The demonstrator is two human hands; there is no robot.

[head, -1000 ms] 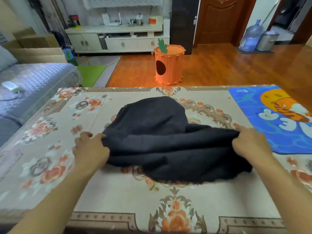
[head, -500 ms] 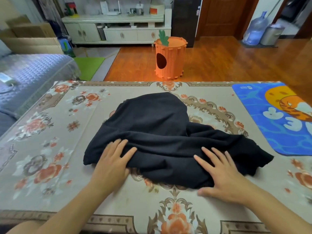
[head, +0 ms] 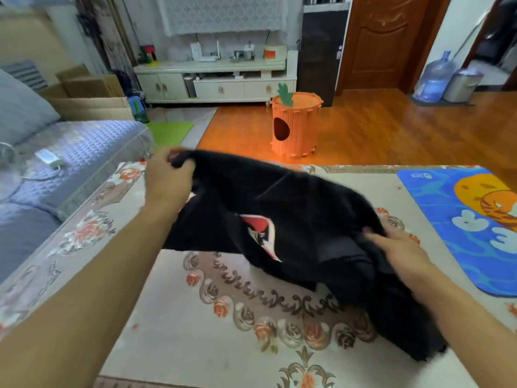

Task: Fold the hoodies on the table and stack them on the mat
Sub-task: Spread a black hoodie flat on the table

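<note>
Hoodie (head: 293, 219): black, bunched up, lifted partly off the table (head: 195, 331), over its middle and right side. Held up high at the far left end, hanging down low at the near right end, near the front edge. Red and white picture patch (head: 261, 233) peeking out from a fold in the middle.

Left hand (head: 167, 183): raised above the table's far left corner, fingers curled tight round one end of the hoodie, gripping it.

Right hand (head: 400, 247): lower, toward the table's right side, just beside the mat. Thumb on top of the cloth, fingers tucked under it, holding a thick fold of the hoodie.

Mat (head: 461, 219): blue with an orange cartoon animal, flat on the table's right end, reaching the far right corner. Not touching the hoodie.

Table: covered with a pale cloth with orange flowers and brown swirls.

Beyond the far edge: orange carrot-shaped tub (head: 295, 127) on the wooden floor, white cabinet (head: 215, 82) by the wall, brown door (head: 383, 43), big water bottle (head: 432, 79) and a metal bin (head: 463, 85) at the far right. Blue-grey sofa (head: 56, 158) off the left edge, cardboard boxes (head: 89, 99) behind it.
</note>
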